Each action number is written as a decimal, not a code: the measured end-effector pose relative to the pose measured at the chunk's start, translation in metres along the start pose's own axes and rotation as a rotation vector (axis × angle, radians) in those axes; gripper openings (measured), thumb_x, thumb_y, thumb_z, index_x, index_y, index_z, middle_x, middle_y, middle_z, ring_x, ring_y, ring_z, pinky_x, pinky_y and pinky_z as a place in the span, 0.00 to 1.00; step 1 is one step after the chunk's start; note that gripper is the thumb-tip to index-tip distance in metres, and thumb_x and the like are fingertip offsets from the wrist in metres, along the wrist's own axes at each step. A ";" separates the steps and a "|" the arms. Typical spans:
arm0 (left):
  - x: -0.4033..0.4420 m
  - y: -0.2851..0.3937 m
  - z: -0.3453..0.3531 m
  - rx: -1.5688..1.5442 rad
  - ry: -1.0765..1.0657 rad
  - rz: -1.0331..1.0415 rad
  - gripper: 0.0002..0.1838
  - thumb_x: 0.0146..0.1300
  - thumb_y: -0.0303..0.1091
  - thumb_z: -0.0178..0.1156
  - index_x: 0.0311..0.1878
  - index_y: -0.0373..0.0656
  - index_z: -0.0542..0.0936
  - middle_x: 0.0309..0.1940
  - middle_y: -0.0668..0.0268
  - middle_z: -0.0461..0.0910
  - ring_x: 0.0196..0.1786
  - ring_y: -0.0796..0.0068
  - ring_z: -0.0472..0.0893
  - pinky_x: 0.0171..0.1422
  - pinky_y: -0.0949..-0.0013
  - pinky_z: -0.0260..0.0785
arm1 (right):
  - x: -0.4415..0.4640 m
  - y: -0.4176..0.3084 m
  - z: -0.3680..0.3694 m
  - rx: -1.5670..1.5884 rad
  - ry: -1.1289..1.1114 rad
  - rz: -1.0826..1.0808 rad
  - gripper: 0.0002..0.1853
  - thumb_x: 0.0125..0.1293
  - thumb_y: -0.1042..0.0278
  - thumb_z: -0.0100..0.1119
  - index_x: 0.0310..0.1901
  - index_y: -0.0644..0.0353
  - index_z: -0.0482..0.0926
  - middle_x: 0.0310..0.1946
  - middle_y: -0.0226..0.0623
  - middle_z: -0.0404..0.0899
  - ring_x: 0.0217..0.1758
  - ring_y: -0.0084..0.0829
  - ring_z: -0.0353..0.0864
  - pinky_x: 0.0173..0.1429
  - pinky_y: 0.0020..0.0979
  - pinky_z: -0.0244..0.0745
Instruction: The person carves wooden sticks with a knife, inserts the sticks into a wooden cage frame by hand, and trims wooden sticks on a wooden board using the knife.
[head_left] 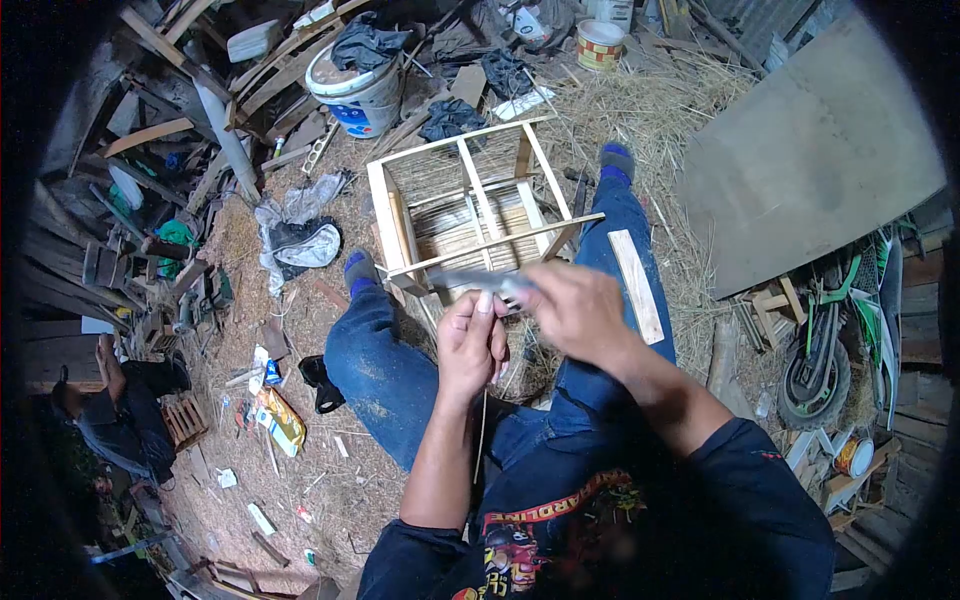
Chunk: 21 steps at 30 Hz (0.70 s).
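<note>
In the head view my right hand (575, 308) is closed around the handle of a knife-like tool, blurred by motion. Its grey blade (470, 279) points left, just above my left hand. My left hand (470, 345) pinches a thin light strip (482, 430) that hangs down below the fingers. The two hands are close together over my lap. Beyond them a wooden frame (480, 195) with slats stands on the ground between my feet. A flat wood piece (636, 287) lies on my right thigh.
A white bucket (355, 100) stands behind the frame, near dark plastic bags. Scrap wood is piled at the left. Another person (115, 410) sits at the far left. A large board (815, 160) and a green motorbike (825, 350) are at the right.
</note>
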<state>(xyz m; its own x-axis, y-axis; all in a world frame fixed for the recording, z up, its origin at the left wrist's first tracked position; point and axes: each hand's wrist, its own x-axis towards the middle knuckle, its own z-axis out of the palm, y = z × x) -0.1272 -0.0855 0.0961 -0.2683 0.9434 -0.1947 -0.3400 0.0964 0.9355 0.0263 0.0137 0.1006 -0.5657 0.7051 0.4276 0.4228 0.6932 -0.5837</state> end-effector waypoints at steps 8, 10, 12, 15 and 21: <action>-0.009 -0.004 0.002 0.073 -0.082 0.000 0.15 0.83 0.42 0.54 0.44 0.40 0.81 0.17 0.74 0.71 0.17 0.87 0.66 0.21 0.78 0.56 | 0.010 0.005 -0.003 0.864 -0.180 0.303 0.13 0.73 0.62 0.69 0.48 0.64 0.84 0.29 0.23 0.78 0.33 0.15 0.74 0.38 0.23 0.70; -0.012 -0.002 0.006 0.073 -0.084 -0.069 0.16 0.83 0.42 0.55 0.44 0.40 0.81 0.17 0.74 0.71 0.18 0.88 0.66 0.22 0.79 0.56 | 0.011 0.008 -0.005 0.861 -0.156 0.412 0.11 0.74 0.62 0.68 0.48 0.62 0.84 0.29 0.22 0.79 0.32 0.15 0.74 0.38 0.22 0.71; -0.012 -0.011 0.006 0.132 -0.127 -0.007 0.16 0.83 0.43 0.55 0.44 0.40 0.82 0.17 0.75 0.70 0.18 0.88 0.65 0.22 0.78 0.55 | 0.017 0.010 -0.015 1.055 -0.018 0.614 0.09 0.75 0.62 0.67 0.43 0.60 0.85 0.30 0.22 0.80 0.32 0.14 0.74 0.39 0.22 0.71; -0.016 -0.010 0.009 0.110 -0.092 -0.088 0.16 0.82 0.44 0.57 0.44 0.40 0.83 0.17 0.75 0.71 0.18 0.88 0.65 0.22 0.78 0.54 | 0.017 0.005 -0.018 0.976 -0.028 0.528 0.11 0.74 0.62 0.69 0.40 0.61 0.84 0.32 0.23 0.82 0.34 0.15 0.76 0.41 0.22 0.72; -0.015 -0.011 0.014 0.197 -0.110 -0.057 0.16 0.81 0.44 0.57 0.44 0.40 0.84 0.18 0.77 0.71 0.19 0.89 0.66 0.22 0.77 0.56 | 0.009 0.016 -0.019 0.998 -0.025 0.609 0.11 0.74 0.61 0.69 0.38 0.60 0.83 0.31 0.23 0.81 0.34 0.14 0.75 0.40 0.21 0.72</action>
<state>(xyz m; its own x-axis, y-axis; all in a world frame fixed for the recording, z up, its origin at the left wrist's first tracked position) -0.1067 -0.0966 0.0933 -0.1498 0.9627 -0.2255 -0.1660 0.2003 0.9656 0.0413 0.0344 0.1080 -0.4798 0.8696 -0.1169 -0.1084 -0.1909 -0.9756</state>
